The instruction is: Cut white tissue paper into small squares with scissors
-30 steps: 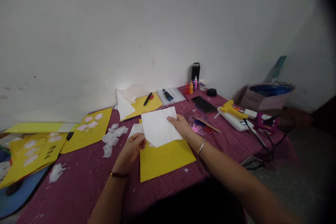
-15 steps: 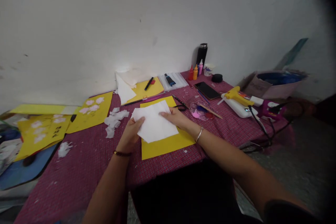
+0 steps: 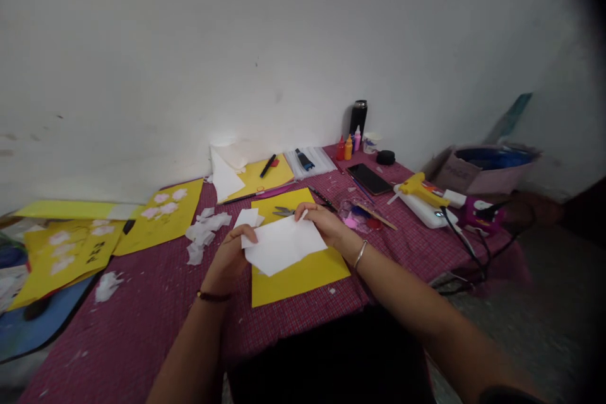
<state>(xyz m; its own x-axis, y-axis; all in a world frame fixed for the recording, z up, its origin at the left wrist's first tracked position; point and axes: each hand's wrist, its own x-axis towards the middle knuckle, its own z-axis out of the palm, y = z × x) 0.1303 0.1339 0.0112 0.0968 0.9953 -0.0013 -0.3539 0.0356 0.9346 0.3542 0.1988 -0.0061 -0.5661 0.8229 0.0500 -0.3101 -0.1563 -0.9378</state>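
Between my two hands is a sheet of white paper (image 3: pixel 285 245), held above a yellow sheet (image 3: pixel 303 281) on the table. My left hand (image 3: pixel 233 251) pinches the paper's left edge, thumb on top. At the upper right edge my right hand (image 3: pixel 322 222) grips it with bent fingers. Just behind the paper lie scissors (image 3: pixel 283 211), their handles hidden by my right hand. A smaller white paper piece (image 3: pixel 248 218) rests past my left hand, beside a heap of torn white paper strips (image 3: pixel 203 233).
Yellow sheets with pink blossoms (image 3: pixel 163 211) lie at the left. Paint bottles (image 3: pixel 348 148), a black flask (image 3: pixel 358 117) and a phone (image 3: pixel 369 178) stand or lie at the back right. A yellow glue gun (image 3: pixel 419 188) with cables sits at the right edge, near a cardboard box (image 3: pixel 473 175).
The white paper has tilted and its upper edge has come lower, so the scissors and a smaller white piece behind it now show. My right hand's fingers have curled more over the edge.
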